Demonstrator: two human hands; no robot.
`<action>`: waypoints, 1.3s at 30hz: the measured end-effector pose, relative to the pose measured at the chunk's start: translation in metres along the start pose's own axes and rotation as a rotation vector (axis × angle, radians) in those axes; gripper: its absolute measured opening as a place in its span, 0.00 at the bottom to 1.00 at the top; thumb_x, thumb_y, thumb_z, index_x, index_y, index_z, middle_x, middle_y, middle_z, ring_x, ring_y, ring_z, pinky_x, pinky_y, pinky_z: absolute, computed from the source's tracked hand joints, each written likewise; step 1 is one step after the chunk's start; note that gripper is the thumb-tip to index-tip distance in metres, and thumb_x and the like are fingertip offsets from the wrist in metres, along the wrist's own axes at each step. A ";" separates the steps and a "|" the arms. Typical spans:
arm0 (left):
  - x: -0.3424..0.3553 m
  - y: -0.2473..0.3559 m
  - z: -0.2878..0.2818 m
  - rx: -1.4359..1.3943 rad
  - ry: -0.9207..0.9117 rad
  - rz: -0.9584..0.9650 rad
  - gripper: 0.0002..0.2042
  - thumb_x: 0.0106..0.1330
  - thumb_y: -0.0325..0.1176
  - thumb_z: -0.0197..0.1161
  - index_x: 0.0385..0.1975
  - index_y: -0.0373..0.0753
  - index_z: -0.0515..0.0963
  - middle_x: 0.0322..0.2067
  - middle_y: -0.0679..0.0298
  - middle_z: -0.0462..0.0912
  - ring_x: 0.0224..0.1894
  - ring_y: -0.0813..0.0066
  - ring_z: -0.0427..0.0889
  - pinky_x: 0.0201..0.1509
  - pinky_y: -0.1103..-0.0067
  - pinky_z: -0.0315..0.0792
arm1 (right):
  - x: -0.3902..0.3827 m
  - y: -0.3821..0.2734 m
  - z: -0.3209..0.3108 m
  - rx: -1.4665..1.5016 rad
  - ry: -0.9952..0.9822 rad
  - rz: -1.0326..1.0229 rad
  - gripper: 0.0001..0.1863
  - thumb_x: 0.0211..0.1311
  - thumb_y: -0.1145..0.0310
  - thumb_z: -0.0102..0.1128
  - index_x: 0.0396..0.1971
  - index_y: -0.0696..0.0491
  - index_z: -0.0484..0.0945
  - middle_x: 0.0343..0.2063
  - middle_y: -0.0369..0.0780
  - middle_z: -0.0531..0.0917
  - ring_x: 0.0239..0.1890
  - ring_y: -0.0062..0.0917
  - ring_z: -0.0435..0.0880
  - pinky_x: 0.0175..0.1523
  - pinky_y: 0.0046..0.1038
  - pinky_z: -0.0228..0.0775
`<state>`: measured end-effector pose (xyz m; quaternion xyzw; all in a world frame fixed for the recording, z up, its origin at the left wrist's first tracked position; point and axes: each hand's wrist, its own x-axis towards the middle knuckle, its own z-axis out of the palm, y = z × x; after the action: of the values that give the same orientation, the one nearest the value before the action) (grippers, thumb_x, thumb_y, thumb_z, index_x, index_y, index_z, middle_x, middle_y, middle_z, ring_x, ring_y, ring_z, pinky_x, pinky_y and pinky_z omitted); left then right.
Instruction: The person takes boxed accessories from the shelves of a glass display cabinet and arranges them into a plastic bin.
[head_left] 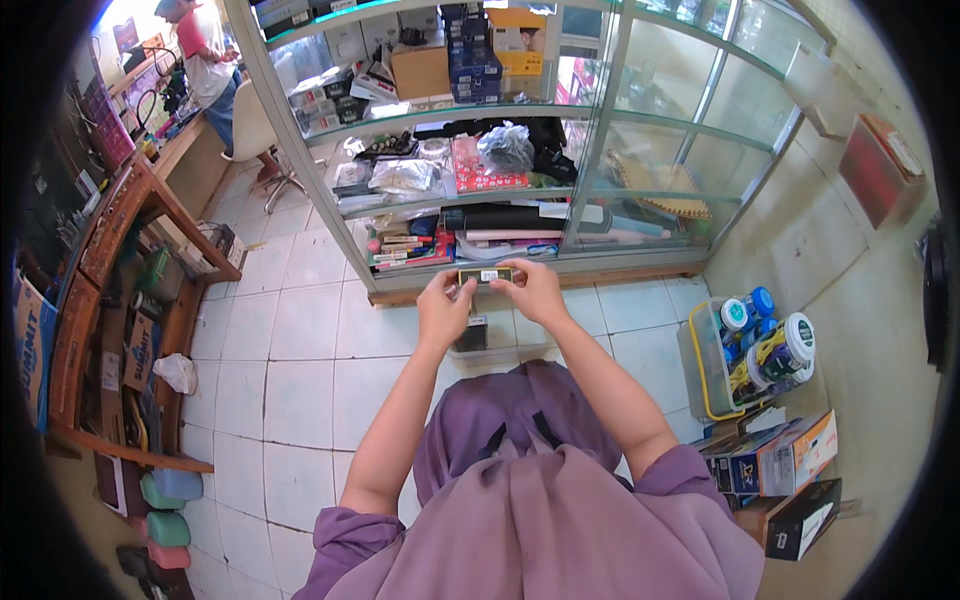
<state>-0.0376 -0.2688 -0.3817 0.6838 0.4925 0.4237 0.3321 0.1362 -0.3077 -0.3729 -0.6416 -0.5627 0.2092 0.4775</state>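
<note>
Pinching a box point(484, 276) by both ends now, probably for steadiness, left hand point(445, 305) and right hand point(533, 293) leaving its label point(490, 275) visible before the bottom edge of the cabinet point(630, 263)!

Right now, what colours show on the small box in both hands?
The box is dark with yellow edging, seen in the head view.

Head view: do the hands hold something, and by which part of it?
The left hand and right hand hold a small, dark, yellow-edged box by its opposite ends.
</note>
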 end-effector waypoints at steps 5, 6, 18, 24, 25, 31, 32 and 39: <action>-0.012 -0.045 0.018 0.002 -0.107 -0.149 0.18 0.60 0.38 0.66 0.44 0.30 0.78 0.36 0.52 0.85 0.39 0.67 0.86 0.45 0.75 0.76 | -0.013 0.048 0.028 -0.055 -0.099 0.115 0.22 0.45 0.56 0.75 0.39 0.53 0.83 0.21 0.41 0.83 0.23 0.27 0.82 0.34 0.29 0.74; -0.012 -0.058 0.018 0.046 -0.126 -0.176 0.18 0.60 0.38 0.66 0.43 0.30 0.79 0.36 0.52 0.85 0.39 0.67 0.86 0.45 0.75 0.76 | -0.013 0.054 0.036 -0.032 -0.130 0.124 0.23 0.46 0.56 0.75 0.39 0.54 0.83 0.20 0.42 0.83 0.23 0.28 0.82 0.33 0.29 0.74; -0.011 -0.116 0.037 0.154 -0.225 -0.380 0.22 0.58 0.40 0.67 0.45 0.26 0.78 0.36 0.49 0.85 0.40 0.66 0.85 0.45 0.75 0.76 | -0.005 0.115 0.076 -0.104 -0.332 0.282 0.25 0.43 0.56 0.76 0.41 0.53 0.83 0.17 0.39 0.81 0.19 0.22 0.78 0.29 0.27 0.69; -0.014 -0.171 0.052 0.104 -0.278 -0.483 0.20 0.57 0.39 0.68 0.43 0.28 0.79 0.34 0.50 0.85 0.38 0.63 0.86 0.44 0.74 0.76 | -0.016 0.157 0.112 -0.155 -0.403 0.405 0.23 0.41 0.57 0.77 0.38 0.50 0.81 0.23 0.42 0.82 0.28 0.33 0.83 0.38 0.33 0.73; -0.013 -0.175 0.058 0.127 -0.282 -0.479 0.19 0.57 0.38 0.68 0.42 0.29 0.79 0.34 0.50 0.85 0.38 0.64 0.86 0.44 0.74 0.76 | -0.020 0.170 0.117 -0.153 -0.357 0.369 0.22 0.42 0.57 0.77 0.37 0.50 0.80 0.22 0.40 0.81 0.26 0.30 0.81 0.35 0.31 0.72; -0.015 -0.231 0.076 0.125 -0.187 -0.501 0.13 0.56 0.30 0.68 0.38 0.30 0.80 0.29 0.51 0.84 0.32 0.63 0.85 0.38 0.73 0.76 | -0.020 0.203 0.153 -0.134 -0.315 0.434 0.25 0.39 0.58 0.79 0.32 0.53 0.72 0.21 0.39 0.81 0.26 0.29 0.81 0.34 0.31 0.73; -0.013 -0.235 0.080 0.097 -0.171 -0.544 0.12 0.56 0.29 0.68 0.37 0.30 0.80 0.29 0.51 0.84 0.32 0.62 0.85 0.38 0.72 0.76 | -0.018 0.209 0.156 -0.151 -0.303 0.430 0.27 0.38 0.57 0.79 0.31 0.54 0.71 0.21 0.39 0.81 0.26 0.30 0.82 0.34 0.30 0.73; -0.001 -0.243 0.087 0.223 -0.150 -0.498 0.08 0.50 0.22 0.69 0.27 0.33 0.75 0.23 0.54 0.82 0.28 0.58 0.83 0.34 0.70 0.75 | -0.015 0.232 0.174 -0.281 -0.358 0.520 0.32 0.34 0.50 0.80 0.28 0.54 0.69 0.22 0.40 0.81 0.26 0.30 0.82 0.35 0.30 0.74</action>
<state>-0.0539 -0.2020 -0.6301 0.6034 0.6631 0.2206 0.3841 0.1132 -0.2351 -0.6530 -0.7761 -0.4786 0.3535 0.2088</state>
